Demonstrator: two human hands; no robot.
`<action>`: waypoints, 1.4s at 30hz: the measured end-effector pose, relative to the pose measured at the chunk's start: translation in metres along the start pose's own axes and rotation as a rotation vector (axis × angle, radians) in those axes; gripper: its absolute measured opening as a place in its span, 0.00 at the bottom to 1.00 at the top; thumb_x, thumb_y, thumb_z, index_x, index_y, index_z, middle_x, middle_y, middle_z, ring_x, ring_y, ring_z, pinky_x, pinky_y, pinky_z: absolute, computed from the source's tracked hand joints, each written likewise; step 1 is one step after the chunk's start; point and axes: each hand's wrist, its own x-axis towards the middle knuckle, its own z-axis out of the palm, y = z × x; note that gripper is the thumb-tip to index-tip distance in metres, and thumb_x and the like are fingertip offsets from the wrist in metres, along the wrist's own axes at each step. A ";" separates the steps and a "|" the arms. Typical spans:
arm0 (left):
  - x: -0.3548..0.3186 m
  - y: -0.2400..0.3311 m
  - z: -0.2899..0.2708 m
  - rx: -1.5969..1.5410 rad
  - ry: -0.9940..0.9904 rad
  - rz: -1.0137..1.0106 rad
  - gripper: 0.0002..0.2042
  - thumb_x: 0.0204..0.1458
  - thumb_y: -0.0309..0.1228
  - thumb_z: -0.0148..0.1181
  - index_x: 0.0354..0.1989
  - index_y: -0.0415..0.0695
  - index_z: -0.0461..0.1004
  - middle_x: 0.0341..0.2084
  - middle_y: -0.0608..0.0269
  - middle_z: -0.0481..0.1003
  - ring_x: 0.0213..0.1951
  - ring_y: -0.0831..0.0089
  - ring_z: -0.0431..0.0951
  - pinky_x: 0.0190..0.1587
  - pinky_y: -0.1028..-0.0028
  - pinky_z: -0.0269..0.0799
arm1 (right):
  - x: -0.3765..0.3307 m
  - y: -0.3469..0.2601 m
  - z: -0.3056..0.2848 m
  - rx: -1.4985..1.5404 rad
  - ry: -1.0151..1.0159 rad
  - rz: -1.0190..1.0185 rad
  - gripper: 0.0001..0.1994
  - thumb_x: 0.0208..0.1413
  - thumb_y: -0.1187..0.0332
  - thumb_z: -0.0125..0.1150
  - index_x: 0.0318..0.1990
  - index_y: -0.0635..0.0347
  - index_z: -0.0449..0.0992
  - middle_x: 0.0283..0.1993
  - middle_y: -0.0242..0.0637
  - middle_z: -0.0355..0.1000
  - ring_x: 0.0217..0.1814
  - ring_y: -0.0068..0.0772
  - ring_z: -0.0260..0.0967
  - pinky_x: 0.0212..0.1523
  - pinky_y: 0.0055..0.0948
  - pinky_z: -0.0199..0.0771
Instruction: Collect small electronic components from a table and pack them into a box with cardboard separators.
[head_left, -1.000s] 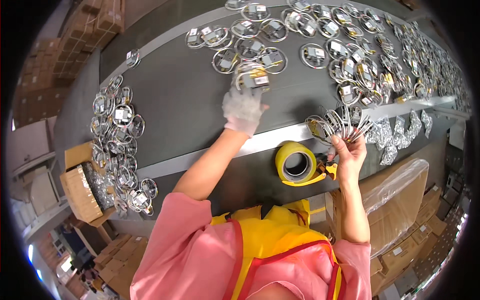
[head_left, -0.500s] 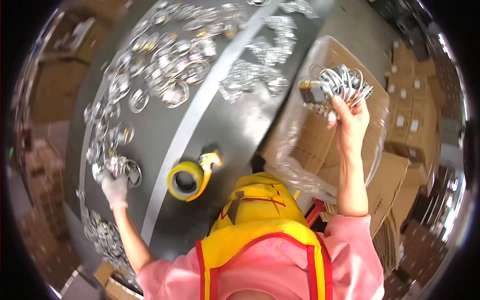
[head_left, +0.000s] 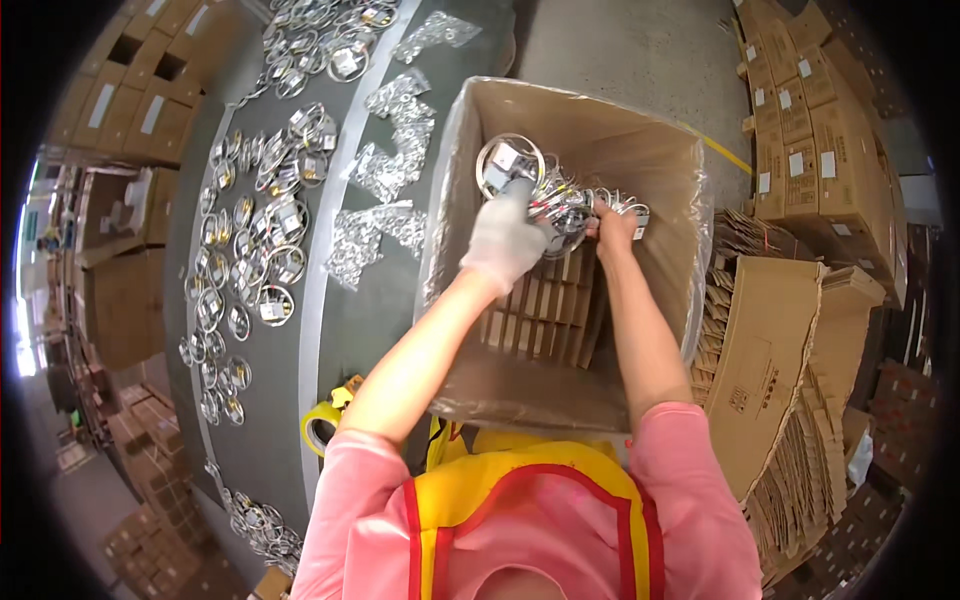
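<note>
Far to the left I can see brown cartons (head_left: 110,100) stacked up, then a long dark table (head_left: 275,390) strewn with coiled wires (head_left: 285,220), each with a small boxy part. Along its near side lie small clear bags (head_left: 400,130), and lower down a yellow tape roll (head_left: 309,420).

Next comes a big box (head_left: 600,120), open and lined with clear film, with both of the worker's hands over its mouth. The left hand (head_left: 505,245), gloved, grips a wire loop (head_left: 505,160) that sticks out beyond its fingertips. Just right of that glove is the wire bundle (head_left: 568,222), between the two hands and near both, stretched roughly left to right across the box. Cardboard dividers (head_left: 530,325) show in the box, on the worker's side of the bundle; how far below it they sit, I can't tell. The bundle is an untidy knot of pale and silvery wire, dark grey parts and a few reddish strands. The right hand (head_left: 613,232), bare, is closed on its right end, fingers partly hidden.

Further right are flat cardboard sheets (head_left: 760,360) and more stacked boxes (head_left: 840,180).
</note>
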 end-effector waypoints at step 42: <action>0.130 -0.188 0.104 -0.597 0.045 -0.687 0.19 0.52 0.35 0.50 0.51 0.45 0.58 0.19 0.60 0.68 0.10 0.77 0.63 0.11 0.73 0.57 | 0.075 0.026 -0.014 -0.153 0.150 0.109 0.14 0.51 0.68 0.50 0.43 0.67 0.64 0.37 0.52 0.70 0.38 0.52 0.68 0.41 0.39 0.65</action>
